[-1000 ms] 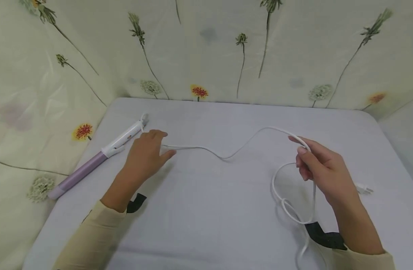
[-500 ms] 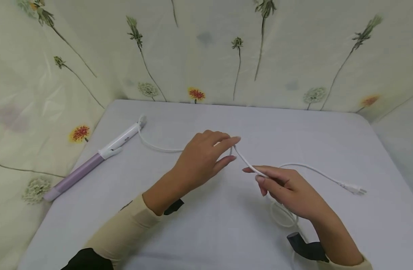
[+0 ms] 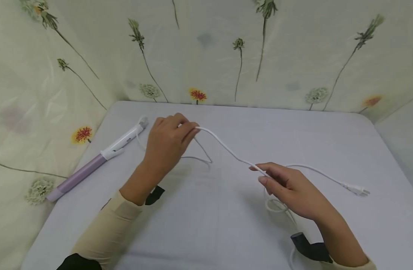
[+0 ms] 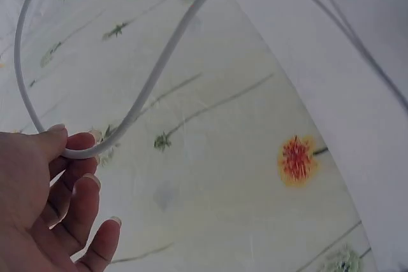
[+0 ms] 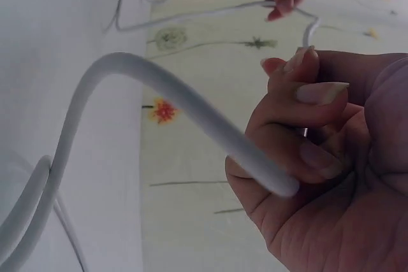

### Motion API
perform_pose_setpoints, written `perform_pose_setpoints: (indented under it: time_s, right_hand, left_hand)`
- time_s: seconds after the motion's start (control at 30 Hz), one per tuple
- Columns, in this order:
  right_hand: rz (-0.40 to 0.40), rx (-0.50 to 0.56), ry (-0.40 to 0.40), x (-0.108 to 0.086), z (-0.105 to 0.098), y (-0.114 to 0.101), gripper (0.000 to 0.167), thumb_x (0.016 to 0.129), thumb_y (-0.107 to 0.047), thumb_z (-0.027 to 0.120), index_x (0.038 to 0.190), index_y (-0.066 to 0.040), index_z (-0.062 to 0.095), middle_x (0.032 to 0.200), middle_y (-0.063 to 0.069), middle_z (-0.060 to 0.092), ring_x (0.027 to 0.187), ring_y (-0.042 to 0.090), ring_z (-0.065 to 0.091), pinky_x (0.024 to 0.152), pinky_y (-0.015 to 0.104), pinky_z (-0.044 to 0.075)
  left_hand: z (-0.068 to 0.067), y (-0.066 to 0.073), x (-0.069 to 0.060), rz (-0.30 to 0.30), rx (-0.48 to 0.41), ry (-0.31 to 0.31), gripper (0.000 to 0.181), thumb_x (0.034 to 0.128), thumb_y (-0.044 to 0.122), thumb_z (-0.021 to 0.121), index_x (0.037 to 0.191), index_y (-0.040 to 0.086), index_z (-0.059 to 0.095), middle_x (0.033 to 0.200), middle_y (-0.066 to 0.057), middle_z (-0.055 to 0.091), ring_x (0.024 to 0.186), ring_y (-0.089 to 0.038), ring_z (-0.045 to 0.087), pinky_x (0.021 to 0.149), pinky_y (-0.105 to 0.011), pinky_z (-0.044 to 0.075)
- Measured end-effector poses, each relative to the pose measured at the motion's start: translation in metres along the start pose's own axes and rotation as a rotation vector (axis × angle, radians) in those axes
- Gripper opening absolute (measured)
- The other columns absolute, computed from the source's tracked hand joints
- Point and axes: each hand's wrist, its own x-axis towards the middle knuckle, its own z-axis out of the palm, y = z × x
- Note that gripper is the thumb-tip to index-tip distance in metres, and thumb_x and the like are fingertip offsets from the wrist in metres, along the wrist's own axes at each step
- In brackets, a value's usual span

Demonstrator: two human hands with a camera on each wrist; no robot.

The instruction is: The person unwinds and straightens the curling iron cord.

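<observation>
Between both hands runs a white power cord [image 3: 223,144], lifted off the table. My left hand [image 3: 167,144] pinches it between thumb and index finger, as the left wrist view also shows. Lower and to the right, my right hand [image 3: 289,189] holds the same cord between thumb and fingers. Loose loops hang beneath the right hand, and the plug [image 3: 356,189] lies on the table to its right. At the left lies a curling iron [image 3: 98,161] with a lilac barrel cover and white handle; its cord passes behind the left hand.
A white-covered table [image 3: 206,225] carries everything. Flower-printed sheeting [image 3: 206,56] stands along its back and left side. Black pieces [image 3: 311,247] sit at both wrists.
The left hand left the cord near the iron, moved right to the cord by the right hand, then drew it back left and up. The right hand moved left and lower.
</observation>
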Motion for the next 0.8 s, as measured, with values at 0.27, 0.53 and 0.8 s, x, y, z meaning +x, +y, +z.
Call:
perform_pose_setpoints:
  time_s: [0.27,0.53,0.8]
  right_hand:
    - [0.051,0.012,-0.007,-0.007,-0.012,-0.001,0.023,0.109,-0.018,0.06,0.13,-0.021,0.068,0.063,-0.006,0.048,0.049,0.013,0.046,0.046,0.03,0.042]
    - [0.112,-0.18,0.107,-0.046,-0.046,0.005,0.021,0.104,-0.012,0.066,0.122,-0.023,0.07,0.068,-0.008,0.053,0.061,0.012,0.05,0.05,0.028,0.04]
    - [0.158,-0.596,0.233,-0.07,-0.082,0.015,0.019,0.095,-0.007,0.077,0.112,-0.013,0.073,0.072,-0.009,0.066,0.058,0.004,0.048,0.05,0.023,0.037]
  left_hand:
    - [-0.029,-0.038,0.002,-0.055,0.076,0.115,0.024,0.1026,0.022,0.071,0.103,-0.001,0.079,0.091,-0.013,0.069,0.08,-0.032,0.067,0.075,-0.051,0.05]
    - [-0.062,-0.066,0.009,-0.254,0.157,0.241,0.035,0.1069,0.026,0.063,0.105,-0.005,0.078,0.091,-0.02,0.071,0.08,-0.038,0.066,0.073,-0.055,0.045]
    - [-0.114,-0.1,0.026,-0.402,0.249,0.384,0.049,0.1109,0.038,0.053,0.106,-0.004,0.078,0.092,-0.023,0.071,0.089,-0.04,0.067,0.077,-0.05,0.039]
